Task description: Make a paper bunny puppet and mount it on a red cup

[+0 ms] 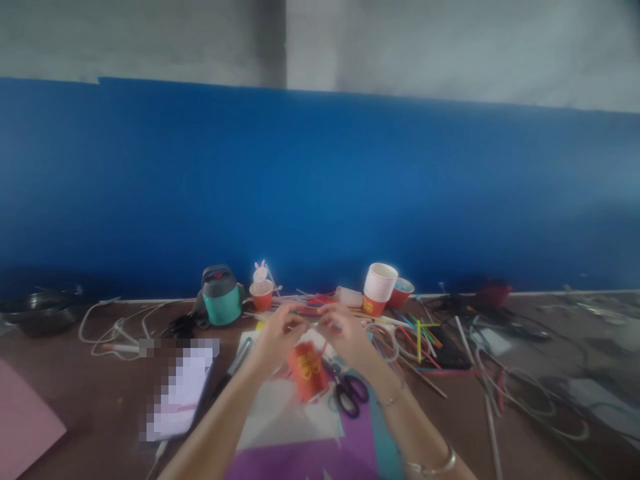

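My left hand [283, 333] and my right hand [347, 333] face each other in the middle, their fingertips curled in. Both hands look pinched, but whatever lies between the fingers is too blurred to make out. Just below them a red paper cup [307, 375] with a yellow print stands tilted over a sheet of white paper [285, 420]. Near my right wrist lies a pair of scissors [353, 393] with dark handles. Purple paper [295, 461] shows beneath the white sheet.
A phone [183, 393] and a utility knife [237, 360] lie left. Behind stand a teal flask [221, 303], a cup with a rabbit figure [263, 298] and stacked paper cups [379, 287]. Coloured sticks [423, 337] and looping cables [530, 393] spread rightward.
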`<state>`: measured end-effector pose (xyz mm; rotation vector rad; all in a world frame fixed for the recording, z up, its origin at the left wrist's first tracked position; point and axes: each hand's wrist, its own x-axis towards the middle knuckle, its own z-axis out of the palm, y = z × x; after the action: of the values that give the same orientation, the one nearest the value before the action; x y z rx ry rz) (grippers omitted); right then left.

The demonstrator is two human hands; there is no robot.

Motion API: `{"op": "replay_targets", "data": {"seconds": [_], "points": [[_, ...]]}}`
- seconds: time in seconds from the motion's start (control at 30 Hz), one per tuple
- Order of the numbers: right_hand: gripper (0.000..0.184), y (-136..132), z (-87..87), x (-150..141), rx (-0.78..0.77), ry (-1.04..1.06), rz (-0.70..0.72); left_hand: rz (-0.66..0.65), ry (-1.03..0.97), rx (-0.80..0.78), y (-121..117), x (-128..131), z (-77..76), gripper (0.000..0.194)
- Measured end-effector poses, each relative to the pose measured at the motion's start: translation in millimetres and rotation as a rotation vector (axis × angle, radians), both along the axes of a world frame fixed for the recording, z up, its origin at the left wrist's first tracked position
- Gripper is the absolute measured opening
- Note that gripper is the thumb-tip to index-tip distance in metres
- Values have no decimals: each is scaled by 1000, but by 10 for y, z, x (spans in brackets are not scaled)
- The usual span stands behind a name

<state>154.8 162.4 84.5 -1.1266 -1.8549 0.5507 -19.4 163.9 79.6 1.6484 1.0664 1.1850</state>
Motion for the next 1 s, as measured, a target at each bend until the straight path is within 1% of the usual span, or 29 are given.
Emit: {"op": "replay_targets", "data": {"seconds": [0.03,0.1,0.13,0.17,0.2,0.3,0.37,0.4,0.5,0.6,0.67,0.73,0.8,0.87,0.93,1.0], "points": [[12,12,-18,9,42,-30,-26,61,62,16,26,-32,-21,33],[12,39,-55,22,122,-79,-80,269,266,108,93,-118,-104,30],[13,51,-72,22,146,-88,-94,377,381,152,129,-163,-164,24],[14,61,-86,19,158,-86,-97,408,490,186,164,-205,-232,16],[15,68,-98,13,158,-80,-87,375,576,203,194,-238,-302,12],[14,76,-130,-18,113,-73,-46,319,592,184,255,-270,-487,19],[12,75,-155,-42,93,-72,-45,281,562,166,271,-242,-548,19],[11,74,-166,-55,85,-67,-46,254,544,155,273,-220,-555,17],[12,68,-179,-92,37,-7,-35,165,476,114,254,-144,-484,17],[13,43,-127,-114,-35,65,-32,126,399,76,188,-72,-316,24],[12,3,-55,-111,-28,67,-50,126,340,57,123,-36,-184,27],[11,-60,38,-90,34,2,-63,110,230,5,55,-19,-56,22],[12,-144,139,-57,127,-130,-65,109,203,14,-6,-18,54,19],[13,-233,239,-22,203,-284,-68,74,214,40,-61,-24,142,19],[14,-312,324,3,228,-398,-69,39,221,51,-113,-26,207,21],[15,-369,384,16,218,-460,-56,29,214,33,-160,-16,249,21]]}}
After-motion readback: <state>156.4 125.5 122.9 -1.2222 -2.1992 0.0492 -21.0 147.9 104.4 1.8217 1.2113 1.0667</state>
